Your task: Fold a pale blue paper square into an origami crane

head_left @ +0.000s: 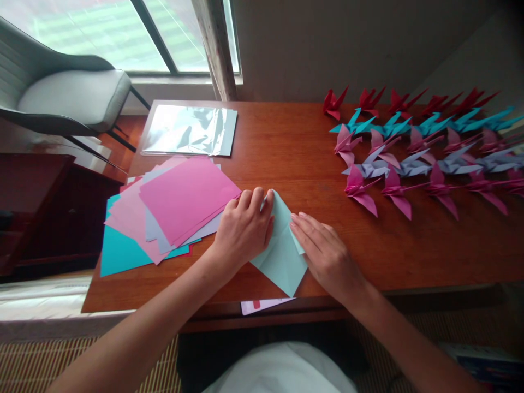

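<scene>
A pale mint-blue sheet of origami paper (282,262) lies on the table in a diamond shape, with crease lines and a folded flap at its right side. My left hand (244,226) rests on its upper left edge, fingers curled and pressed to the paper near the top corner. On the right edge, my right hand (321,245) has its fingers together, pinching the flap. The paper under both hands is hidden.
Left of the hands, loose sheets of coloured paper (188,196) overlap. Behind them lies a clear plastic packet (184,131). Rows of folded paper cranes (395,188) fill the right side of the wooden table (282,131). A grey chair (73,98) stands by the window.
</scene>
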### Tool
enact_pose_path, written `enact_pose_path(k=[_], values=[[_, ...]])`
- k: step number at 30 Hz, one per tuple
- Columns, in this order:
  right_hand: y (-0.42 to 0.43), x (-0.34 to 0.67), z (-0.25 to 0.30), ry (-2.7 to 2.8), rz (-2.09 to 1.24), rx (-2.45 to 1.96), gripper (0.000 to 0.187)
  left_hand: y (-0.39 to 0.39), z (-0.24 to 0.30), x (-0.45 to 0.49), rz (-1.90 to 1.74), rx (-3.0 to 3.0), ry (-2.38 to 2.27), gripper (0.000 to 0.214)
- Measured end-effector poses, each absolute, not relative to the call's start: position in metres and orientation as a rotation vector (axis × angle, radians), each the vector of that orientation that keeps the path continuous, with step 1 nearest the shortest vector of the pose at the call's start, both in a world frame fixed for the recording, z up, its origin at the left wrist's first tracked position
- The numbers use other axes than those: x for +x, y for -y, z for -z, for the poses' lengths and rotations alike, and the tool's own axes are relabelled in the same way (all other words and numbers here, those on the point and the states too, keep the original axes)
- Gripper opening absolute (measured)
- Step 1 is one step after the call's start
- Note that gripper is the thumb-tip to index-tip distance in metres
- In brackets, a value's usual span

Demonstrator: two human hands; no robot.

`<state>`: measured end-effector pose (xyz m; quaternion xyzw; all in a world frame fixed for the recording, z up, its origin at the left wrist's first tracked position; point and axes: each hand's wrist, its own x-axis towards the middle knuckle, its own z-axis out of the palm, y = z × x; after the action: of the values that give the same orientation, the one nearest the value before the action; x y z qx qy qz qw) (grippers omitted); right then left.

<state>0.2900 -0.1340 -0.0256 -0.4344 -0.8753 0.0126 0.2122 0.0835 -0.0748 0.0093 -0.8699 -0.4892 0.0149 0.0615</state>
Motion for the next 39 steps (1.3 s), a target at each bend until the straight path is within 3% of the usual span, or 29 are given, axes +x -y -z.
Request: enact_pose_path(k=[12, 33, 39], values=[[0.133, 0.288, 0.02, 2.584, 0.065, -1.047, 0.039, 0.075, -0.009, 0.084, -0.049, -2.629, 1.501, 0.051], [0.13, 0.29, 0.023, 2.601, -0.016, -1.056, 0.038, 0.074, -0.007, 0.082, -0.001, -2.644, 1.5, 0.052], [0.129, 0.289, 0.022, 2.589, -0.029, -1.067, 0.038, 0.085, -0.013, 0.081, 0.112, -2.656, 1.378, 0.043]])
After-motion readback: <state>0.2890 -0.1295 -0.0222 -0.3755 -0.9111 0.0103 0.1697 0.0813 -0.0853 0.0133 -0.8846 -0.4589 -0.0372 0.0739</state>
